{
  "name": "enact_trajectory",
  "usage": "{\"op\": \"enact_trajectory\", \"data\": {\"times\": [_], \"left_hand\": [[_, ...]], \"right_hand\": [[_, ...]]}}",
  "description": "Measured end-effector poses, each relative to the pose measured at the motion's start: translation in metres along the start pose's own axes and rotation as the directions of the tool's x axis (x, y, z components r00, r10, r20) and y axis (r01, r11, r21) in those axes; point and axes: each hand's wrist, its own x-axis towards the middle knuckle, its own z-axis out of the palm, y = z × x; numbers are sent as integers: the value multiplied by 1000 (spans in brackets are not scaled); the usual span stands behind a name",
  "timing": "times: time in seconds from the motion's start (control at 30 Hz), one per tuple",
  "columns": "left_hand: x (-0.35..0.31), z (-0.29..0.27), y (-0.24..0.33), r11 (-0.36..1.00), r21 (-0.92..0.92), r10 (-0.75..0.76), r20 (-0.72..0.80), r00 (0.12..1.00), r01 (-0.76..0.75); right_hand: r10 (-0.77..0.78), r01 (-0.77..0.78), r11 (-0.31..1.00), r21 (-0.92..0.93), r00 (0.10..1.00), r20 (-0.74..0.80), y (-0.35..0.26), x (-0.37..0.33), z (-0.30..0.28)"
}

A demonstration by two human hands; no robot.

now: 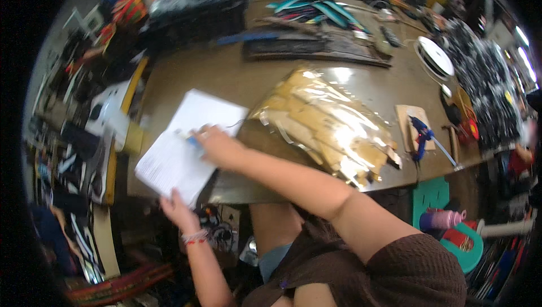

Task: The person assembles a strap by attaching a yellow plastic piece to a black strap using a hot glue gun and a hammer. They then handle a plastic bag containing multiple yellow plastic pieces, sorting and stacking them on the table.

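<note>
An open notebook with white pages lies at the left of the table, and its near page is covered in lines of writing. My left hand grips the notebook's near edge, where it reaches the table's front. Over the middle of the pages is my right hand, its fingers closed round a slim blue pen that is blurred by motion. To the right of the notebook rests a clear plastic bag of flat tan pieces, close to my right forearm.
A blue glue gun lies on a tan board at the right, near a white spool. Dark strips and teal pieces are at the back. A green stool with a pink bottle stands below the table's right edge.
</note>
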Motion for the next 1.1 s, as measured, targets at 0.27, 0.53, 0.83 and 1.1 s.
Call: {"op": "enact_trajectory", "data": {"times": [0.27,0.53,0.83,1.1], "left_hand": [[79,-52,40,130,939,270,275,923,-318],[-86,182,56,378,55,301,937,179,-924],[-171,197,48,314,-193,294,951,-98,-930],[-240,117,52,411,15,194,975,104,-911]], "right_hand": [[-39,45,998,33,985,-168,35,-173,-135],[901,-849,432,306,420,-106,86,-385,-234],[563,-543,824,158,761,-323,95,-376,-170],[304,-300,951,72,866,-397,111,-377,-154]]}}
